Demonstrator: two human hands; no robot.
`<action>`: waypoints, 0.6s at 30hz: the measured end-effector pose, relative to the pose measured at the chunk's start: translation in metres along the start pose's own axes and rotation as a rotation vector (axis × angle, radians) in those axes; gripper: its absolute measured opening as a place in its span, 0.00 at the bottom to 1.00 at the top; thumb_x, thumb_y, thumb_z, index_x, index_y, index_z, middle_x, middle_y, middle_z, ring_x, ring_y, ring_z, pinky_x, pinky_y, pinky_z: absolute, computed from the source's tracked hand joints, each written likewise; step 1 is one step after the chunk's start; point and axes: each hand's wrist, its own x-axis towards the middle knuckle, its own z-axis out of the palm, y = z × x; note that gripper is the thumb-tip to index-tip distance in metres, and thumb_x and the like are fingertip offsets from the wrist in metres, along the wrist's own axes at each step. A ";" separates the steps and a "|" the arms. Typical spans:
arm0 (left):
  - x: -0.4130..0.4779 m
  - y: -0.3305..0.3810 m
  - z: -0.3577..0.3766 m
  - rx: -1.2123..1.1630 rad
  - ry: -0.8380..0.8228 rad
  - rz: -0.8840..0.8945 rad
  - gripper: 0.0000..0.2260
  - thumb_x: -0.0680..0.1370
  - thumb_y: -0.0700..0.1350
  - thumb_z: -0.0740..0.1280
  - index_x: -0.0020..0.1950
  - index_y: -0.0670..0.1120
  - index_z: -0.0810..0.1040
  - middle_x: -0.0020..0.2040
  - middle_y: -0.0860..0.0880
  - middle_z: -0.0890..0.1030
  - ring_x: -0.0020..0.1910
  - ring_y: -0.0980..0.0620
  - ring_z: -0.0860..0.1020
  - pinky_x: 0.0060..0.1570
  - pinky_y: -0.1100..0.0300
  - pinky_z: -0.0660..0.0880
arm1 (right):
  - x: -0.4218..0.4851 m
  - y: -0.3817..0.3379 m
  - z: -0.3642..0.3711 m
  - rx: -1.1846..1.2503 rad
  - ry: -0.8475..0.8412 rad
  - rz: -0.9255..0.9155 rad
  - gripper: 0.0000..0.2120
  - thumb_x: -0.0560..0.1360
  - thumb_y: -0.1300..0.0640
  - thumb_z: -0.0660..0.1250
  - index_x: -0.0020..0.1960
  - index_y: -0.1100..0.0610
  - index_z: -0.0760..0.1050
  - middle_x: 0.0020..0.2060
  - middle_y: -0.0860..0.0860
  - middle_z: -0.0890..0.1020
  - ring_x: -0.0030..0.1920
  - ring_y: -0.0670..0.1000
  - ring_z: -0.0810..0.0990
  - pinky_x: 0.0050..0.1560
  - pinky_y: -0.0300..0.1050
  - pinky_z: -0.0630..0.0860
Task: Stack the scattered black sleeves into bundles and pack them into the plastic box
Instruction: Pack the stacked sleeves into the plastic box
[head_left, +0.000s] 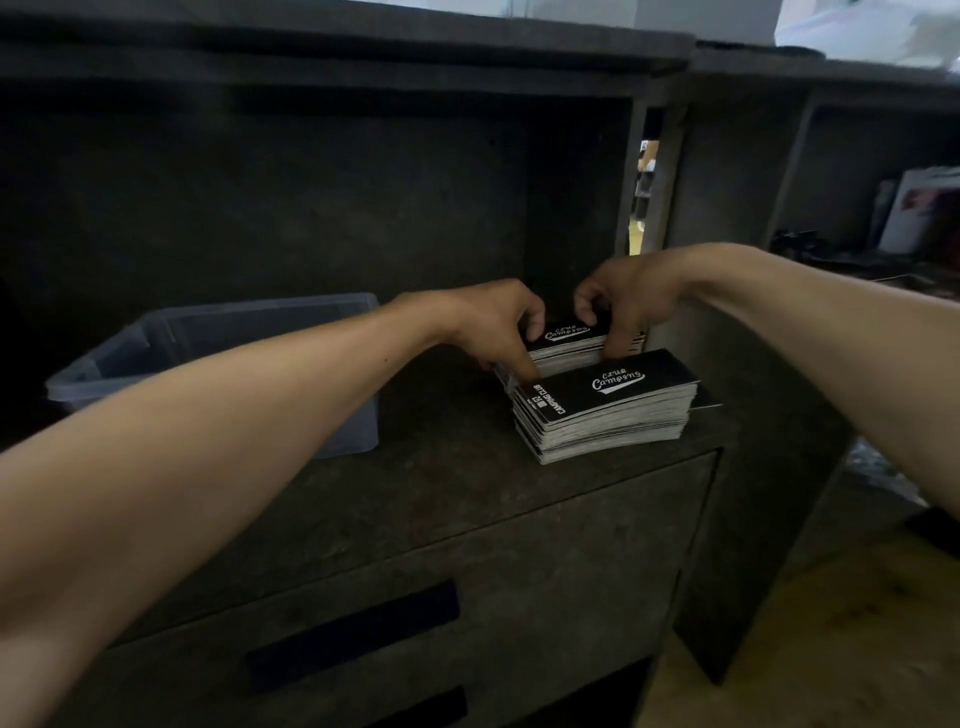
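A dark cabinet with a deep recess above its top is seen from above. A clear plastic box stands on the left of that top, and much of it is covered by the left forearm. Below the top edge, a drawer with a black slot handle is visible. To the right, a narrow bright gap is left between two upright panels, and some light papers are stored in a further recess. A wooden floor shows at lower right.

Two piles of black sleeves lie on the right part of the cabinet top, well apart from the box. The near stack lies flat and untouched, with its long axis running left to right and its right end angled slightly away. The white script logo on its top sleeve sits toward the right end. The far stack lies just behind it, roughly parallel.

The far stack is gripped at both ends. The left hand is curled over the left end, and the right hand is curled over the right end with the thumb down the near side. Both ends of that stack are hidden by the fingers. Its lettering is too blurred to read. A thin dark piece sticks out behind the near stack; what it is cannot be told.
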 end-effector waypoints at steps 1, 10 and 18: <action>0.000 -0.001 0.000 -0.001 0.010 0.004 0.15 0.68 0.46 0.79 0.46 0.51 0.74 0.50 0.53 0.78 0.48 0.52 0.79 0.39 0.61 0.78 | 0.000 0.000 0.000 0.013 0.000 -0.002 0.17 0.67 0.62 0.77 0.48 0.52 0.72 0.47 0.49 0.79 0.47 0.52 0.78 0.40 0.42 0.74; -0.008 -0.005 -0.008 0.054 0.078 0.017 0.16 0.66 0.46 0.80 0.45 0.53 0.75 0.51 0.53 0.78 0.50 0.52 0.78 0.46 0.54 0.81 | -0.003 -0.002 0.001 0.084 0.038 -0.009 0.19 0.65 0.62 0.79 0.48 0.53 0.72 0.45 0.48 0.80 0.45 0.50 0.78 0.38 0.40 0.74; -0.039 -0.013 -0.057 0.052 0.156 0.016 0.18 0.64 0.46 0.81 0.44 0.53 0.73 0.47 0.52 0.79 0.46 0.52 0.77 0.41 0.55 0.76 | -0.013 -0.039 -0.029 0.143 0.174 -0.100 0.22 0.64 0.63 0.80 0.45 0.51 0.68 0.46 0.48 0.78 0.44 0.50 0.79 0.32 0.36 0.74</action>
